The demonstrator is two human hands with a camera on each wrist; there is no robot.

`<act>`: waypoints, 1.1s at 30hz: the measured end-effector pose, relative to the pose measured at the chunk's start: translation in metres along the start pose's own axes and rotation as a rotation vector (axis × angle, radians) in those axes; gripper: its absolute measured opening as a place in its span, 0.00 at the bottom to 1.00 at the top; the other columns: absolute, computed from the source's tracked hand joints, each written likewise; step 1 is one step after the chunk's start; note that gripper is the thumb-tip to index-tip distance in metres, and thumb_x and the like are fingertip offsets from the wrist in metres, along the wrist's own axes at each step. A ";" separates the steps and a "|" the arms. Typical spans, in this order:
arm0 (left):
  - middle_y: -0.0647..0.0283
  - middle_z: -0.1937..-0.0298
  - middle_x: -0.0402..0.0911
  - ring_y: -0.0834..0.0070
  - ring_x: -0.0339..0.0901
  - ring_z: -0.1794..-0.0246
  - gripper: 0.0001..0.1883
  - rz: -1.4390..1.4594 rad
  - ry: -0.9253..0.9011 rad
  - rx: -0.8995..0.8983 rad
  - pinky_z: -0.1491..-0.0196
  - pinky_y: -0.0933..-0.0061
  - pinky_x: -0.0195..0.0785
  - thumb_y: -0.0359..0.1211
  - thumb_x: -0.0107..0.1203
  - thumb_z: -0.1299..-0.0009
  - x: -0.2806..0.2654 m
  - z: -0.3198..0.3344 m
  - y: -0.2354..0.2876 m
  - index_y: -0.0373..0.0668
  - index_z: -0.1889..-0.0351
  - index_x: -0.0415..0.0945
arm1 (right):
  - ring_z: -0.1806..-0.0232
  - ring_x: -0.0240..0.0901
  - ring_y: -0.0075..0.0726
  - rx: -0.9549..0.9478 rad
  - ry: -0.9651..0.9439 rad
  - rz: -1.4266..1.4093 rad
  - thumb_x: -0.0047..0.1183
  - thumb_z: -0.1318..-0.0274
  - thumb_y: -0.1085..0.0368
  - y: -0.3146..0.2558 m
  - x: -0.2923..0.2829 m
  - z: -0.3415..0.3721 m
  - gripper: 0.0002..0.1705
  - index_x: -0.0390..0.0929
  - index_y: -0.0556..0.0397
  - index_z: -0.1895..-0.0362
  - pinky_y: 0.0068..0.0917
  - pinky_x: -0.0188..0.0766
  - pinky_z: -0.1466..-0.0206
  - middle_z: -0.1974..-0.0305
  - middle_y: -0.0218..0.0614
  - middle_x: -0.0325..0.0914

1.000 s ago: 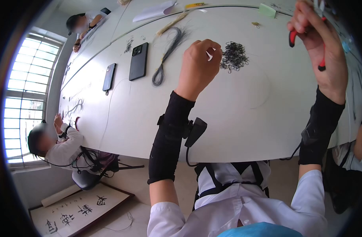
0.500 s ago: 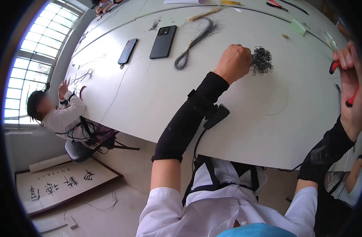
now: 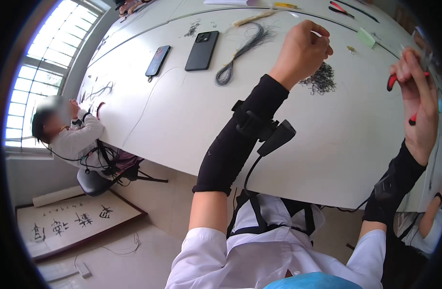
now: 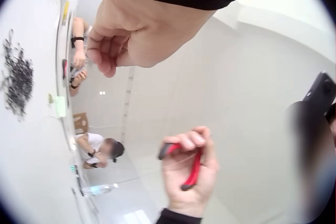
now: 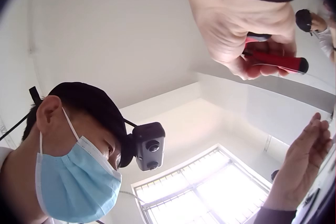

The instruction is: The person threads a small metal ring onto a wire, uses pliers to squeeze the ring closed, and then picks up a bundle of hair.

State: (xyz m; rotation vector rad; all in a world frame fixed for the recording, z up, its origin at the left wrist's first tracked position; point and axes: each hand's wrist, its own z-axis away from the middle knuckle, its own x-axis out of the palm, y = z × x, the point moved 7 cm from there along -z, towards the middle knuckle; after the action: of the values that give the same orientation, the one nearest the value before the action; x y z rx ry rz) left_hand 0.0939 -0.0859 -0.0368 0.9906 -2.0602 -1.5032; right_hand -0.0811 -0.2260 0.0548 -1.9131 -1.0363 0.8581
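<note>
My left hand is raised over the far edge of a heap of small dark wire hooks. In the left wrist view its fingers curl in toward the thumb; I cannot tell whether something thin is between them. My right hand, lifted at the right, grips pliers with red and black handles. One handle crosses the palm in the left wrist view. A fine strand runs by the handles. The pliers' head is mostly hidden or blurred.
Left of the heap lie a bundle of dark strands, a black phone and a smaller phone. Beyond are a small gold-coloured item, a green slip and other red-handled pliers. Another person sits at the left.
My left hand went right to the heap, then rose and moved slightly beyond it. My right hand dipped toward the right edge and came back up, still holding the pliers. The view shifted.
</note>
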 end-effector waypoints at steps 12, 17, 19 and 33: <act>0.48 0.57 0.85 0.65 0.86 0.55 0.15 0.406 0.052 0.018 0.46 0.68 0.80 0.33 0.54 0.22 0.011 0.023 0.067 0.27 0.50 0.75 | 0.75 0.61 0.15 0.104 0.091 -0.063 0.59 0.34 0.57 0.025 0.058 0.000 0.14 0.82 0.56 0.62 0.17 0.59 0.69 0.77 0.21 0.68; 0.46 0.55 0.85 0.67 0.85 0.55 0.13 0.392 0.085 0.002 0.46 0.69 0.79 0.32 0.51 0.21 0.023 0.028 0.067 0.27 0.53 0.72 | 0.73 0.63 0.14 0.103 0.107 -0.096 0.61 0.34 0.59 0.027 0.059 0.001 0.13 0.83 0.57 0.61 0.16 0.60 0.68 0.75 0.21 0.72; 0.47 0.53 0.85 0.68 0.85 0.53 0.13 0.388 0.088 0.016 0.45 0.69 0.79 0.33 0.52 0.21 0.026 0.029 0.066 0.27 0.52 0.73 | 0.72 0.65 0.15 0.146 0.108 -0.102 0.61 0.34 0.59 0.029 0.057 0.002 0.12 0.83 0.56 0.62 0.16 0.63 0.66 0.74 0.23 0.75; 0.54 0.49 0.83 0.69 0.83 0.48 0.14 0.480 0.019 -0.003 0.40 0.66 0.77 0.34 0.52 0.20 0.032 0.031 0.061 0.31 0.48 0.77 | 0.70 0.72 0.21 0.342 0.054 -0.419 0.62 0.37 0.54 0.041 0.055 0.002 0.15 0.80 0.52 0.70 0.20 0.71 0.63 0.73 0.25 0.74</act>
State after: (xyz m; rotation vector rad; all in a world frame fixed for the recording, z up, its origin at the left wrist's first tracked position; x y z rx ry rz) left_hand 0.0327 -0.0789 0.0069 0.4549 -2.0864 -1.2358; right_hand -0.0439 -0.1921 0.0082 -1.3622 -1.1233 0.6846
